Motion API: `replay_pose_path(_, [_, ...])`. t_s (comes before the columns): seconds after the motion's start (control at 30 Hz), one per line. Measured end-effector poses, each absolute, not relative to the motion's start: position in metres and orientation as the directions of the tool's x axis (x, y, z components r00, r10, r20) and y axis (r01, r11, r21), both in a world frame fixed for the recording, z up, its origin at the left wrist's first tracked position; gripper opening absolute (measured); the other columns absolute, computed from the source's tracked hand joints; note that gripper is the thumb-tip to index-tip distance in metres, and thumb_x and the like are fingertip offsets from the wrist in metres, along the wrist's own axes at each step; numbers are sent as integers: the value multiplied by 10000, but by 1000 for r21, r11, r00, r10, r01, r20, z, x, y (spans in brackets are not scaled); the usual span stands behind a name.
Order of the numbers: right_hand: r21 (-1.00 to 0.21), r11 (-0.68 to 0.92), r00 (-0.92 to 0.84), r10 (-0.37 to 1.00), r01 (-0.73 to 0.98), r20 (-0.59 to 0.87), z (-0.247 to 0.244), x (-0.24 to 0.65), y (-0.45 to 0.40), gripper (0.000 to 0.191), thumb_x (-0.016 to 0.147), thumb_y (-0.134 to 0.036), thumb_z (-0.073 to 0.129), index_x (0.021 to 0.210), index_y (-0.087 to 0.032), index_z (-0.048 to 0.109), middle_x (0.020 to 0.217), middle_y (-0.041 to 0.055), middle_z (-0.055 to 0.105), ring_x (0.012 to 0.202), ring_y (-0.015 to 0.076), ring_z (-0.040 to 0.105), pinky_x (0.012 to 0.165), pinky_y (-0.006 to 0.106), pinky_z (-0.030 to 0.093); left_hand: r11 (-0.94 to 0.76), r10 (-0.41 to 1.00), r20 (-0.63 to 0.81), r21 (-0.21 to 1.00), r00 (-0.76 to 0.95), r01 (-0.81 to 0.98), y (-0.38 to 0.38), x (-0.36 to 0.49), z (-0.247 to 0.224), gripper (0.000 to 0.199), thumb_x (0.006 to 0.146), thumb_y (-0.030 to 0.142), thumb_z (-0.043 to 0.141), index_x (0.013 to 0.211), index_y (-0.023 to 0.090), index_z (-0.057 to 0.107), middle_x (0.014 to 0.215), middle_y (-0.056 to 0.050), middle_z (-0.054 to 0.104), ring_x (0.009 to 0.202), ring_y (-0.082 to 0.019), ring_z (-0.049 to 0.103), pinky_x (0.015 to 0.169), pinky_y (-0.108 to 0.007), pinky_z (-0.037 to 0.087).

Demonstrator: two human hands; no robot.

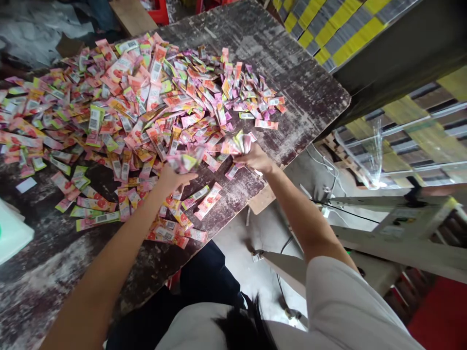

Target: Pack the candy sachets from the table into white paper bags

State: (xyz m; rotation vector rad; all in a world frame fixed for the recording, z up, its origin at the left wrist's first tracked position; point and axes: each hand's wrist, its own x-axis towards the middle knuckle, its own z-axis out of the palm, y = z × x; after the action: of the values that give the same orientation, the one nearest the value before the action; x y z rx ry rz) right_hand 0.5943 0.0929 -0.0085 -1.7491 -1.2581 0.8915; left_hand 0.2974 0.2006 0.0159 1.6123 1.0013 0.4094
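A wide heap of small stick packets (pixel 120 112) in pink, orange, purple and green, some with barcodes, covers much of a dark worn table (pixel 255 34). My left hand (pixel 175 177) is closed around a bunch of packets (pixel 188 161), blurred by motion, over the near side of the heap. To its right, my right hand (pixel 255 158) grips another bunch of packets (pixel 237 144) near the table's right edge. Both bunches point away from me. Between and below the hands lie a few loose packets (pixel 208 200) on the tabletop.
A white plastic object (pixel 12 231) sits at the left edge, near a small white card (pixel 26 185). Stacked cartons with yellow bands (pixel 328 24) rise beyond the table. On the right are a pale metal frame (pixel 365 233) and cables on the floor. A red stool (pixel 158 12) stands behind.
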Motion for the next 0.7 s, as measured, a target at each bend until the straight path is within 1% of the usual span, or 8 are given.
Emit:
replay_pose_path(0.07, [-758, -160, 158, 984, 632, -76, -14, 588, 94, 193, 640, -159, 679, 803, -166, 577, 757, 22, 618, 720, 189, 609, 661, 322, 525, -388, 669, -38, 834, 742, 392, 201, 328, 10, 237, 676, 205, 760, 895, 149, 688, 927, -84, 706, 911, -260, 656, 840, -397, 528])
replay_pose_path(0.13, [-593, -88, 64, 996, 801, -61, -18, 585, 102, 272, 629, -36, 592, 872, -148, 641, 916, 78, 683, 884, 234, 647, 808, 348, 529, -697, 483, 86, 640, 871, 323, 205, 357, 2, 196, 736, 115, 649, 924, 149, 694, 1032, -108, 693, 1033, -269, 619, 935, -417, 480])
replay_pose_path(0.2, [-483, -77, 32, 995, 872, -100, -22, 585, 110, 433, 626, 24, 544, 1001, -149, 676, 1107, 114, 687, 1037, 257, 642, 914, 350, 511, -857, 340, 76, 435, 937, 276, 209, 377, -6, 239, 770, 54, 544, 929, 141, 700, 1046, -126, 684, 1068, -274, 595, 957, -424, 443])
replay_pose_path(0.27, [-411, -91, 25, 986, 907, -164, -23, 584, 117, 536, 635, 43, 535, 1108, -165, 680, 1242, 120, 651, 1124, 266, 626, 964, 340, 497, -909, 304, 13, 302, 953, 286, 210, 384, -14, 284, 820, 49, 457, 925, 133, 707, 972, -143, 689, 1025, -278, 598, 930, -430, 423])
replay_pose_path(0.37, [-312, -88, 7, 968, 946, -252, -24, 580, 119, 601, 651, 32, 557, 1191, -206, 671, 1320, 109, 612, 1120, 288, 634, 936, 341, 512, -905, 344, -21, 258, 939, 337, 202, 373, -22, 321, 888, 110, 387, 916, 135, 706, 880, -170, 682, 962, -298, 598, 895, -449, 400])
replay_pose_path(0.53, [-173, -60, 6, 955, 983, -296, -20, 569, 114, 507, 659, -14, 608, 1133, -172, 694, 1202, 155, 642, 994, 320, 655, 938, 458, 500, -802, 524, -60, 299, 849, 516, 182, 341, -18, 293, 866, 104, 400, 961, 107, 678, 903, -199, 678, 971, -319, 613, 883, -439, 399])
replay_pose_path(0.6, [-252, -46, -3, 982, 967, -190, -19, 570, 110, 417, 651, -33, 618, 1036, -163, 711, 1149, 146, 657, 1056, 323, 623, 996, 496, 464, -686, 641, -87, 381, 762, 620, 179, 329, -13, 229, 812, 111, 498, 959, 124, 674, 913, -178, 692, 966, -313, 633, 883, -418, 423])
replay_pose_path(0.7, [-562, -119, 197, 977, 819, 80, -16, 581, 103, 246, 664, -169, 664, 909, -161, 691, 1054, 114, 680, 1062, 309, 614, 982, 498, 478, -301, 834, -148, 686, 532, 662, 183, 305, -3, 181, 700, 200, 667, 877, 160, 675, 845, -105, 707, 848, -280, 668, 785, -372, 496])
